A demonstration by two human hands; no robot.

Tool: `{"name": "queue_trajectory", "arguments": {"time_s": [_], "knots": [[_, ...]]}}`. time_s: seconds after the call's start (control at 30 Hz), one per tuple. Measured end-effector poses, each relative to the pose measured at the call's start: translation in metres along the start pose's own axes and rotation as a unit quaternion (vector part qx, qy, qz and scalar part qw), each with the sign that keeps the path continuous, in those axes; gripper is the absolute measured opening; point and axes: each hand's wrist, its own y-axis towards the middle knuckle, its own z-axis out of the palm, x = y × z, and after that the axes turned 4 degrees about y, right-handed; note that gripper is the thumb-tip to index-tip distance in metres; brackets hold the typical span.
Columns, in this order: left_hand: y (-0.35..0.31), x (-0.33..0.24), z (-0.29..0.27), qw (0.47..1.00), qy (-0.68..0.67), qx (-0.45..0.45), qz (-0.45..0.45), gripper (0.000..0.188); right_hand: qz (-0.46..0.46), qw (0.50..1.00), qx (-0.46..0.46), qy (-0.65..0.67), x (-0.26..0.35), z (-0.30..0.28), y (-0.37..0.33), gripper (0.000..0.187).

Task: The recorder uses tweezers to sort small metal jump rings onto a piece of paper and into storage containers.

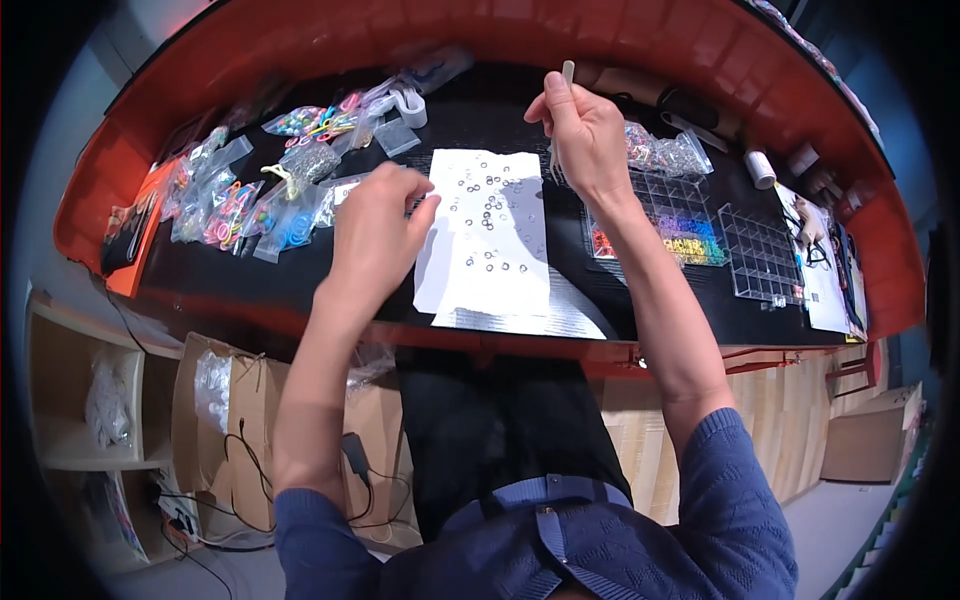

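A white sheet of paper (450, 275) lies in the middle of the black tabletop, with many small dark rings (488, 213) scattered over it. My left hand (378, 215) hovers at the sheet's left edge, fingers bent and thumb apart, with nothing visible between them. Raised beyond the sheet's far right corner, my right hand (588, 135) is closed on a thin pale stick (568, 71). Its top pokes out above my thumb, and pale strands or tips show below the fist. The grip hides the middle of it.
To the left lie several clear bags of colourful beads and small parts (232, 210). At the right are a divided box of coloured beads (690, 240), a clear compartment tray (755, 262) and a white bottle (760, 170). A raised red rim (500, 35) borders the table's far side.
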Motion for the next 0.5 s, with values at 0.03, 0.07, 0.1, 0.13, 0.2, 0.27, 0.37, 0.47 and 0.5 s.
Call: {"name": "queue_trajectory", "arguments": {"time_s": [0.03,0.07,0.1,0.13,0.2,0.27,0.37,0.47,0.5], "knots": [[0.018,0.007,0.008,1.0,0.012,0.009,0.027,0.011,0.008,1.0,-0.017,-0.015,-0.006,0.0,-0.001,0.054],[0.034,0.014,0.012,1.0,0.01,0.009,0.028,0.011,0.01,1.0,0.002,-0.009,-0.008,-0.001,-0.002,0.047],[0.049,0.02,0.016,0.998,0.02,0.054,0.021,0.012,0.01,1.0,0.002,-0.01,-0.009,0.001,-0.003,0.047],[0.061,0.02,0.021,0.994,0.025,0.101,0.017,0.012,0.056,0.997,0.018,0.044,-0.01,0.0,-0.006,0.042],[0.077,0.023,0.027,0.987,-0.003,0.163,0.001,0.013,0.106,0.985,0.056,0.124,-0.018,-0.002,-0.008,0.026],[0.085,0.027,0.034,0.974,-0.023,0.227,-0.018,0.015,0.098,0.988,0.062,0.104,-0.021,0.0,-0.009,0.025],[0.085,0.026,0.041,0.966,-0.05,0.251,-0.026,0.015,0.089,0.991,0.079,0.068,-0.027,0.0,-0.011,0.023],[0.081,0.03,0.049,0.973,-0.065,0.222,-0.023,0.015,-0.005,0.998,0.059,-0.026,-0.023,0.0,-0.008,0.026],[0.079,0.032,0.051,0.972,-0.07,0.222,-0.025,0.015,-0.004,0.998,0.062,-0.031,-0.019,0.002,-0.009,0.026]]}}
